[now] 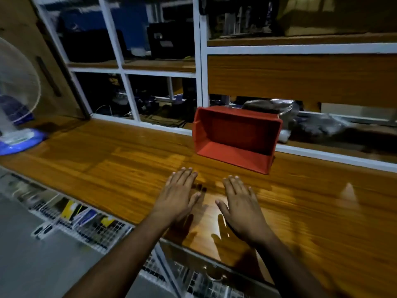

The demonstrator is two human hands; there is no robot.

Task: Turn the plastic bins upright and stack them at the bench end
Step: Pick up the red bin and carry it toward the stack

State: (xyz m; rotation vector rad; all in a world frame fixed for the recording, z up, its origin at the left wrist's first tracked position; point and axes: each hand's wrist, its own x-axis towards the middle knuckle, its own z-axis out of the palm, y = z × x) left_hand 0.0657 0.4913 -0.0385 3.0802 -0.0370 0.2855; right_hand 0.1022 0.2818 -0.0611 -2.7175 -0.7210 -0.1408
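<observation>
One red plastic bin [236, 136] lies tipped on its side on the wooden bench [111, 166], its open mouth facing me, against the white frame at the back. My left hand [178, 194] and my right hand [240, 203] hover flat, palms down, fingers spread, side by side above the bench in front of the bin. Neither hand touches the bin or holds anything. I see no other bin.
A white and blue table fan [17, 104] stands at the bench's left end. Glass panes in a white frame [200, 67] run along the back, with clutter behind them. A wire rack [90, 229] of small items hangs below the front edge.
</observation>
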